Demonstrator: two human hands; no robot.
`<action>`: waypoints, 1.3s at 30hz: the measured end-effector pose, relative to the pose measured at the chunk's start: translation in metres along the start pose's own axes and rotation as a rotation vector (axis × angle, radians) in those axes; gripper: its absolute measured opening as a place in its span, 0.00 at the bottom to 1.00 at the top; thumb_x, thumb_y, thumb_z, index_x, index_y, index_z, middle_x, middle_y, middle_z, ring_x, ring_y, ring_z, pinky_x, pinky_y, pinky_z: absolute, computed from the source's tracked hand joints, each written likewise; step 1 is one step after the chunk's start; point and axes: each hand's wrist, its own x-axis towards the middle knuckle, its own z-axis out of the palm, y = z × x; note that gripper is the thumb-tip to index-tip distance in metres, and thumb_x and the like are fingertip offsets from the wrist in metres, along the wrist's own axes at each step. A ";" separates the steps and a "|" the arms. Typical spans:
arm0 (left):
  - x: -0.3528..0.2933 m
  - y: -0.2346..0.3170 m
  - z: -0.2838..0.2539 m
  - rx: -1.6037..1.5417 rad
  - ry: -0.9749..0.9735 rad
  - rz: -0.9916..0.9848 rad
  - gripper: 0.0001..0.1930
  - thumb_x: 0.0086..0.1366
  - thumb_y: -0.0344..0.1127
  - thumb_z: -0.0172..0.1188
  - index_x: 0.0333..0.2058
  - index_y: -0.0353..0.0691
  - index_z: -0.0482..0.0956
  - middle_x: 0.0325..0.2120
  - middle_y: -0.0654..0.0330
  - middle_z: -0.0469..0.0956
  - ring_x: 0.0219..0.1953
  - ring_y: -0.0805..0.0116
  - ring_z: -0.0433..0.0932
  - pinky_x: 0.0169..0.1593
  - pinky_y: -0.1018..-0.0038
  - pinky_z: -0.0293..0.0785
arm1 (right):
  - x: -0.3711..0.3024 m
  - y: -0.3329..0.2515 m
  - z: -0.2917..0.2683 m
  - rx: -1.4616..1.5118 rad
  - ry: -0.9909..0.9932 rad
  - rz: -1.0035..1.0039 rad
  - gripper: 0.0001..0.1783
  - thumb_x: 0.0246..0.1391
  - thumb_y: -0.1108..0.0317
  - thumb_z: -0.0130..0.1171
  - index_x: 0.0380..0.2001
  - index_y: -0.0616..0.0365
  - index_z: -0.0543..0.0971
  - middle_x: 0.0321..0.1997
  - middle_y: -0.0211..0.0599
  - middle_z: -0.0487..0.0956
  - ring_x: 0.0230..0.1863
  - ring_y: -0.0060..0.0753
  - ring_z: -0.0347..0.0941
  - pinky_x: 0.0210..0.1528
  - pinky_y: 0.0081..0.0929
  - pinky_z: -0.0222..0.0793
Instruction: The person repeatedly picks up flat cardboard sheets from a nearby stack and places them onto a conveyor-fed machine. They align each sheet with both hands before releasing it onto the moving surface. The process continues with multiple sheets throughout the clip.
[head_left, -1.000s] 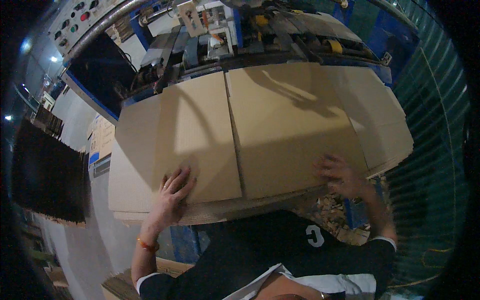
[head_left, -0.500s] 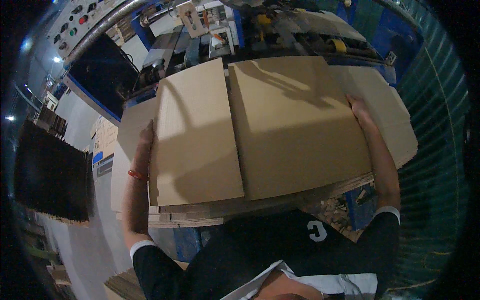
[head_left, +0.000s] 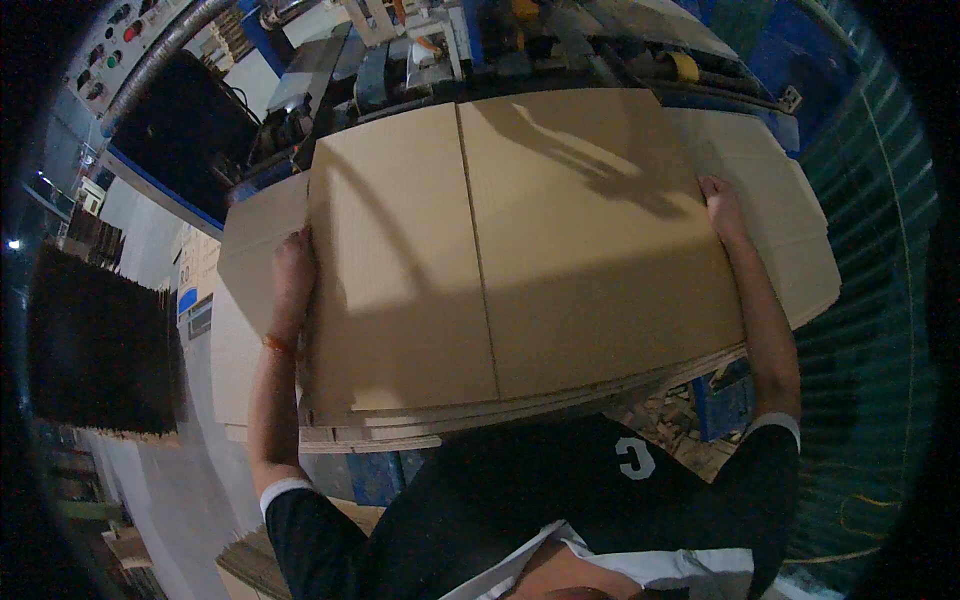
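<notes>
A folded brown cardboard box blank (head_left: 400, 250) lies in front of me, its two top panels meeting at a narrow seam. My left hand (head_left: 293, 262) is closed at its left edge, with part of the fingers hidden. At the opposite edge, my right hand (head_left: 722, 205) is closed too, fingers curled against the board. Beneath lies a stack of wider cardboard sheets (head_left: 770, 200), which sticks out on both sides. Shadows fall across the upper panels.
Beyond the stack stands a machine with rollers and a yellow part (head_left: 686, 67). A control panel (head_left: 118, 45) with buttons is at the far left. Dark stacked boards (head_left: 100, 345) stand on the left floor. A green corrugated sheet (head_left: 870, 330) runs along the right. Cardboard scraps (head_left: 685, 430) lie below.
The gap between the two top panels has narrowed to a thin seam, the left panel having come closer to the right one. Both hands remain at the outer edges.
</notes>
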 end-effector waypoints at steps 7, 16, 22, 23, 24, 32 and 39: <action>0.002 0.029 -0.031 0.386 0.041 0.082 0.22 0.63 0.46 0.46 0.49 0.36 0.70 0.42 0.38 0.72 0.45 0.42 0.72 0.47 0.54 0.68 | -0.006 -0.066 -0.013 -0.369 -0.047 -0.002 0.19 0.55 0.60 0.50 0.42 0.65 0.74 0.39 0.53 0.77 0.42 0.48 0.72 0.48 0.39 0.63; -0.181 0.107 -0.090 0.116 -0.348 0.570 0.44 0.46 0.53 0.66 0.59 0.39 0.58 0.61 0.46 0.54 0.64 0.51 0.50 0.63 0.54 0.48 | -0.185 -0.125 -0.092 -0.462 -0.419 -0.483 0.40 0.40 0.54 0.63 0.59 0.54 0.63 0.66 0.45 0.55 0.67 0.53 0.44 0.65 0.48 0.43; -0.166 0.091 -0.088 0.233 -0.242 0.674 0.38 0.47 0.54 0.62 0.54 0.38 0.66 0.55 0.49 0.64 0.58 0.49 0.62 0.59 0.58 0.59 | -0.204 -0.125 -0.073 -0.542 -0.340 -0.393 0.52 0.24 0.46 0.68 0.58 0.51 0.64 0.67 0.40 0.53 0.68 0.56 0.41 0.63 0.59 0.37; -0.162 0.086 -0.088 0.242 -0.220 0.717 0.36 0.48 0.53 0.61 0.54 0.38 0.67 0.54 0.50 0.66 0.56 0.50 0.64 0.57 0.60 0.61 | -0.201 -0.125 -0.071 -0.530 -0.317 -0.409 0.51 0.24 0.47 0.68 0.58 0.51 0.64 0.67 0.40 0.54 0.68 0.56 0.41 0.64 0.57 0.38; -0.158 0.082 -0.086 0.224 -0.174 0.776 0.35 0.49 0.52 0.61 0.53 0.38 0.67 0.52 0.50 0.68 0.55 0.50 0.66 0.56 0.62 0.64 | -0.199 -0.126 -0.070 -0.514 -0.300 -0.413 0.51 0.25 0.47 0.68 0.57 0.51 0.65 0.67 0.40 0.54 0.68 0.55 0.42 0.64 0.56 0.39; -0.135 0.069 -0.085 0.379 -0.099 1.048 0.26 0.57 0.40 0.54 0.53 0.37 0.67 0.54 0.49 0.66 0.56 0.55 0.66 0.56 0.63 0.65 | -0.188 -0.128 -0.067 -0.461 -0.366 -0.381 0.48 0.27 0.45 0.69 0.55 0.48 0.67 0.66 0.39 0.55 0.68 0.56 0.40 0.65 0.55 0.38; -0.134 0.067 -0.079 0.155 -0.170 0.860 0.23 0.58 0.29 0.47 0.55 0.35 0.65 0.56 0.50 0.64 0.59 0.54 0.62 0.61 0.57 0.56 | -0.181 -0.135 -0.059 -0.494 -0.352 -0.360 0.45 0.31 0.46 0.69 0.54 0.51 0.66 0.65 0.41 0.54 0.67 0.57 0.41 0.65 0.56 0.40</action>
